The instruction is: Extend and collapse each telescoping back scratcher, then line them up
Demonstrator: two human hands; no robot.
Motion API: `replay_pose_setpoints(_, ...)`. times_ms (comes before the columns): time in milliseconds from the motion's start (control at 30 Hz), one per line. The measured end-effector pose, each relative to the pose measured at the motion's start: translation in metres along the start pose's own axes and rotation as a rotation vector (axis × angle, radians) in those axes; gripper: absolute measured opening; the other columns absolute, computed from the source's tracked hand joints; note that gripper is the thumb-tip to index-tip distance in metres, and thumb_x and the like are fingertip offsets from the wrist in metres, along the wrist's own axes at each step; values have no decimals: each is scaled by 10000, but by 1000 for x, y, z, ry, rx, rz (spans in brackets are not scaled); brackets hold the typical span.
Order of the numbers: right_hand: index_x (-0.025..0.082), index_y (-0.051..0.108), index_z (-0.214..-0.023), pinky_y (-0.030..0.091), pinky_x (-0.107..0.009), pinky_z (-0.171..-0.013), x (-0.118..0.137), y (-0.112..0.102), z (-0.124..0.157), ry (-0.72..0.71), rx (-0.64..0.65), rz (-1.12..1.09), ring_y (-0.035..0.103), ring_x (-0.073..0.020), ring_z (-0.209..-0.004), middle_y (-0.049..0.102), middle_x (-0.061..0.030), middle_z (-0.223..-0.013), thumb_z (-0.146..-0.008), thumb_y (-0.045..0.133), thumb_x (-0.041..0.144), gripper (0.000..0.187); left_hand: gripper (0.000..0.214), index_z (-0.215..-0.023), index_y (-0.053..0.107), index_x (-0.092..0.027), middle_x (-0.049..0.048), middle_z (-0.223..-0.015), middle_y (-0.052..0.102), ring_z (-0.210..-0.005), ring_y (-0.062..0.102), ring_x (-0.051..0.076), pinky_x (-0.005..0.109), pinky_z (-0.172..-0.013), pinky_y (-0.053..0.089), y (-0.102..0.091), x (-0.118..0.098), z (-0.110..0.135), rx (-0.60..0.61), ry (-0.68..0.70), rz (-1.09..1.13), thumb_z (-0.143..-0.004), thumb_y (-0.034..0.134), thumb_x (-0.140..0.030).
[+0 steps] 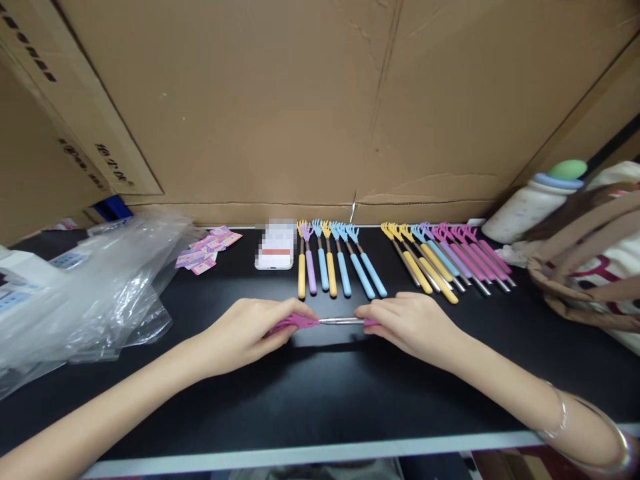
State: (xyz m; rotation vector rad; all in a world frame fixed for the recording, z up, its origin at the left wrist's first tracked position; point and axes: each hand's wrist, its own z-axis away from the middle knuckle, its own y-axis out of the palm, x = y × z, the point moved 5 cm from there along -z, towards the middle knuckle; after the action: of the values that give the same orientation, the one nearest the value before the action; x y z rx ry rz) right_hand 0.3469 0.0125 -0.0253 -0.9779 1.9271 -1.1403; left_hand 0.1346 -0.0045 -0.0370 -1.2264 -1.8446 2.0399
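A magenta back scratcher (pixel 342 321) with a bare metal rod in its middle spans the gap between my hands, level above the black table. My left hand (pixel 255 328) is closed around its claw end. The other end, a magenta part mostly hidden by fingers, is in the closed grip of my right hand (pixel 413 327). Behind them lies a row of yellow, purple and blue back scratchers (pixel 341 270), claws pointing away. Farther right, yellow, blue, purple and magenta back scratchers (pixel 450 257) lie close together, several with metal rod ends showing.
Clear plastic bags (pixel 100 300) are heaped at the left. Small pink and purple cards (pixel 210 248) and a white phone (pixel 275 247) lie farther back. At the right are a white bottle (pixel 525 203) and a brown-and-white bag (pixel 590 267). A cardboard wall (pixel 280 107) rises behind.
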Motion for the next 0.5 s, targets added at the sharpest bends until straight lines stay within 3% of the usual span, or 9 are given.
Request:
replay_pose_setpoints(233,220,618,-890,325,-237,-541,-19,-7,7,108,-36,61,566,-109,-509,678,20,-669,-938,420,344,239,254,-1121,548,-296,-34,-988,681,-814,637,113,190,-721,437,-25,15,7,-61,-11,-58,-930,380,-300)
replay_pose_setpoints(367,238,622,-916,355,-239,-566,-49,-12,16,229,8,51,601,-134,-586,685,-1,-714,-927,412,410,273,274,-1119,554,-261,8,-971,669,-790,621,138,213,-700,448,-45,39,14,-57,-88,-49,-926,381,-346)
replay_pose_setpoints(500,242,588,-997,392,-235,-597,-90,-16,37,368,138,-124,611,-140,-659,688,-12,-828,-920,408,435,275,292,-1129,544,-238,27,-871,632,-732,579,146,222,-659,438,-67,69,28,-29,-197,84,-919,390,-369)
